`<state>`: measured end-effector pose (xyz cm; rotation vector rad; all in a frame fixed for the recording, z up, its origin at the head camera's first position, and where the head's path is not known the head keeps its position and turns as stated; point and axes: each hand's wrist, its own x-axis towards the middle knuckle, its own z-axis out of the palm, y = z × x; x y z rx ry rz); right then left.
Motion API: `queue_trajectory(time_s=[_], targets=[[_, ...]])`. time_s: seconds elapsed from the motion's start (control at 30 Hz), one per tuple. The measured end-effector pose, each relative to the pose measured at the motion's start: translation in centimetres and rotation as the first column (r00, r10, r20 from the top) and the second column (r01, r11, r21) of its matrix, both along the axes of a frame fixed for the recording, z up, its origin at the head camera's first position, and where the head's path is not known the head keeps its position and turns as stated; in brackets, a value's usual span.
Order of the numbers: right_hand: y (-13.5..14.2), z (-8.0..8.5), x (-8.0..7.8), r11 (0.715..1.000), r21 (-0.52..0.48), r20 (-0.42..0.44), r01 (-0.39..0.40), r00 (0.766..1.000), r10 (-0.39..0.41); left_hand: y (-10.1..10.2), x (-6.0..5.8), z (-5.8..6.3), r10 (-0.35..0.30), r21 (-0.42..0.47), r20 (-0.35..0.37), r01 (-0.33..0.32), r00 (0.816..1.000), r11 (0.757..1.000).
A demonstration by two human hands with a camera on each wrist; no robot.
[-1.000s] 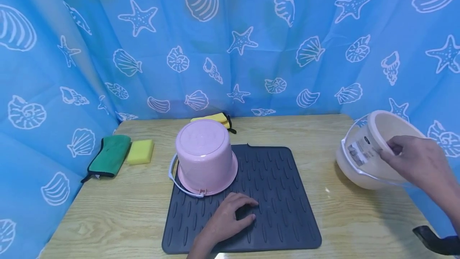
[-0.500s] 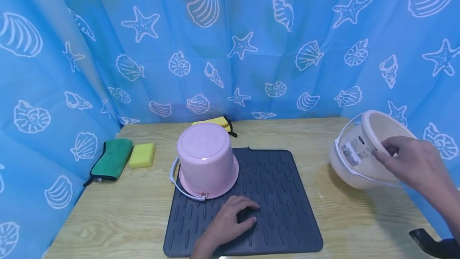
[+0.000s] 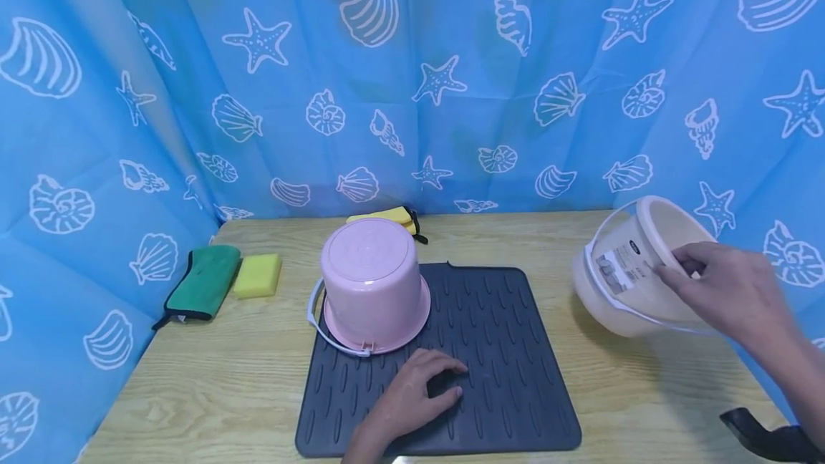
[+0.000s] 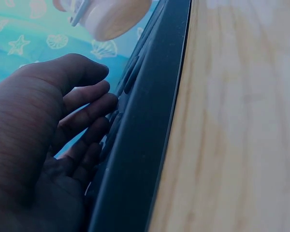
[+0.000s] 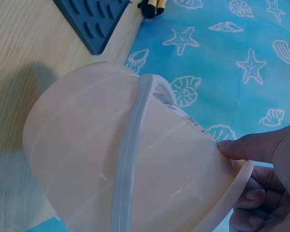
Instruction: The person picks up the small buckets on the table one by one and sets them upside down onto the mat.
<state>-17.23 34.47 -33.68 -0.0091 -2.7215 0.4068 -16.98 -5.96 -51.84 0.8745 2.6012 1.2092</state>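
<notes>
My right hand (image 3: 728,288) pinches the rim of a cream plastic bucket (image 3: 651,293) at the right. In the right wrist view the thumb (image 5: 249,146) presses its outer wall and the fingers sit inside the rim. The bucket is tilted, its mouth facing up and right, with a label on its side and a pale handle (image 5: 128,159). On the dark ridged mat (image 3: 499,378) my left hand (image 3: 412,396) rests, holding nothing, its fingers loosely bent. Behind that hand a pink bucket (image 3: 370,296) stands upside down on the mat, its white handle lying around its left side.
A green cloth (image 3: 203,283) and a yellow sponge (image 3: 256,276) lie at the table's left. Behind the pink bucket is a folded yellow cloth (image 3: 393,217). A black curved object (image 3: 763,435) juts in at the lower right. Blue curtain (image 3: 451,120) surrounds the table.
The right hand has moved left with the cream bucket, toward the mat. The left hand and the pink bucket stay where they were; the head view has shifted slightly.
</notes>
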Motion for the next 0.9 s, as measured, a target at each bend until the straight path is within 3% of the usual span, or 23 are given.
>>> queue_trajectory(time_s=[0.37,0.67,0.9], targets=[[-1.0,0.0,-0.1,0.999,-0.022,-0.061,-0.043,0.997,0.042,-0.1,-0.2,-0.2,-0.017,0.018,-0.008,0.017,1.0,1.0],[-1.8,0.0,-0.1,0.996,-0.089,-0.051,-0.028,0.998,0.023,0.0,-0.1,-0.3,-0.014,0.021,-0.038,0.015,0.999,1.0],[-2.3,0.0,-0.3,0.991,-0.131,-0.053,-0.022,0.998,0.015,0.0,-0.1,-0.1,0.003,0.055,0.01,-0.003,1.0,0.998]])
